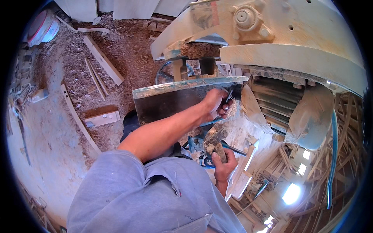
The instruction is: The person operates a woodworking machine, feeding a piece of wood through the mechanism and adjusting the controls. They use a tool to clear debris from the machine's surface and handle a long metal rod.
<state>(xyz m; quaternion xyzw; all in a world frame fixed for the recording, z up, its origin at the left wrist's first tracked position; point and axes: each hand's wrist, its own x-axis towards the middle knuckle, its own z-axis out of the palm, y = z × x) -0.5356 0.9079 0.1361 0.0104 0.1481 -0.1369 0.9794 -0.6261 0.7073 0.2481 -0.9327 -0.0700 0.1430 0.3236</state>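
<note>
My left hand (pixel 216 104) reaches across under the edge of a tilted, dusty machine table (pixel 190 84). Its fingers are closed around something dark with a shiny metal part, too small to make out, close against the machine's side. Nearer my body, my right hand (pixel 225 167) grips the lower end of a dusty brown piece of wood (pixel 214 140), thumb along its side. The wood stands roughly upright just below my left hand. Right of my left hand sits a ribbed dark motor (pixel 274 97) with torn, dusty sheeting around it.
A large cream machine body (pixel 303 23) overhangs the upper right. Planks (pixel 103 60), a curved strip (pixel 79 118) and a short block (pixel 103 119) lie on the shaving-strewn floor at left. A bucket (pixel 43 28) stands far left. A blue hose (pixel 333 163) hangs at right, before stacked wood strips.
</note>
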